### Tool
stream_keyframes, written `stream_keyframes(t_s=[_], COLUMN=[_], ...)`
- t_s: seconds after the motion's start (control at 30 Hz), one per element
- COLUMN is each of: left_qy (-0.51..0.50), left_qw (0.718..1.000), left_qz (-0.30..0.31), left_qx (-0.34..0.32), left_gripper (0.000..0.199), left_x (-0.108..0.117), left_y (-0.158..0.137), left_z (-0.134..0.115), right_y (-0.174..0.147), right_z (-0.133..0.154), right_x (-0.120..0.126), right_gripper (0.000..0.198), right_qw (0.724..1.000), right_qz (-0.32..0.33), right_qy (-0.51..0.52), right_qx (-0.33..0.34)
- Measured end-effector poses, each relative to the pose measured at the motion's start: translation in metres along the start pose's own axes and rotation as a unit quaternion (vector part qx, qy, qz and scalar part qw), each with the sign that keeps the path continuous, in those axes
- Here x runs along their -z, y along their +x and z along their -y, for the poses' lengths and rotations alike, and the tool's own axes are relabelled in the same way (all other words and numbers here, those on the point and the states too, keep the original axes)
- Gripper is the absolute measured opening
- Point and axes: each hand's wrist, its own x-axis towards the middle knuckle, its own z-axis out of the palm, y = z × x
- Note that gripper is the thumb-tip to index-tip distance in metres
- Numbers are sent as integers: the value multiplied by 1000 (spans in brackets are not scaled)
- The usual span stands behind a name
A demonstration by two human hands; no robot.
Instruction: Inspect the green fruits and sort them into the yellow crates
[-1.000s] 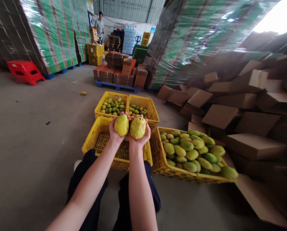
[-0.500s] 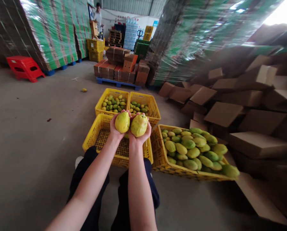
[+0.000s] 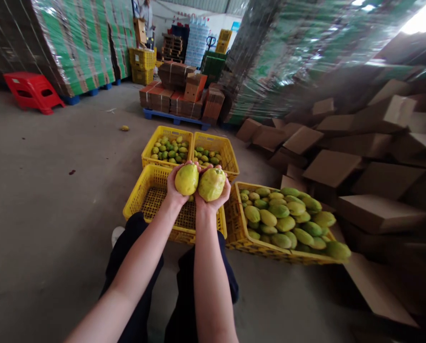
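Two yellow-green papayas are held up side by side over the near yellow crate (image 3: 134, 197). My left hand (image 3: 175, 191) is wrapped round the left papaya (image 3: 186, 179), which is smooth. In my right hand (image 3: 223, 196) rests the right papaya (image 3: 212, 184), lumpier, its stem end up. Both hands cup the fruit from below, fingertips showing behind. The near crate's slatted floor is largely bare, with a bit of green-yellow fruit partly hidden behind my hands. To the right stands a yellow crate (image 3: 241, 238) heaped with green and yellow papayas (image 3: 285, 224).
Two farther yellow crates (image 3: 147, 151) hold smaller-looking fruit. Loose cardboard boxes (image 3: 332, 167) pile up on the right. Behind are a blue pallet (image 3: 177, 121) of flattened cartons, wrapped green stacks (image 3: 87, 47), a red stool (image 3: 34, 93), a fruit on the floor (image 3: 125, 128) and a person (image 3: 147, 16).
Both hands, still holding the papayas, have shifted slightly right over the near crate. The view has tipped down a little, so the background sits higher.
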Motion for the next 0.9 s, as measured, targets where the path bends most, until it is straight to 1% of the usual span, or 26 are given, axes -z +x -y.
stream_keyframes(t_s=[0.2,0.33,0.53,0.6,0.73,0.83,0.9], left_qy=[-43,-45,-61,-65,-67,-71,-67], left_qw=[999,999,998,997,995,994,994], left_qz=[-3,-7,-25,-39,-77,-83,-84], left_qx=[10,8,2,-4,-19,-30,-33], left_gripper=[24,23,24,26,33,33,33], left_x=[-4,-3,0,0,-2,-4,-4], left_y=[-2,-1,1,2,5,5,5], left_z=[-1,0,2,4,5,3,1], right_y=[-3,-4,2,6,13,15,15], right_z=[1,2,0,-4,-14,-19,-19], right_x=[-6,-7,2,7,16,19,19], right_gripper=[10,12,10,11,22,29,29], right_qw=[1000,1000,1000,999,998,996,995], right_qz=[7,15,-4,-7,-44,-71,-72], right_qy=[10,10,-12,-18,-19,-14,-21], right_qx=[-12,-18,-19,-26,-42,-55,-66])
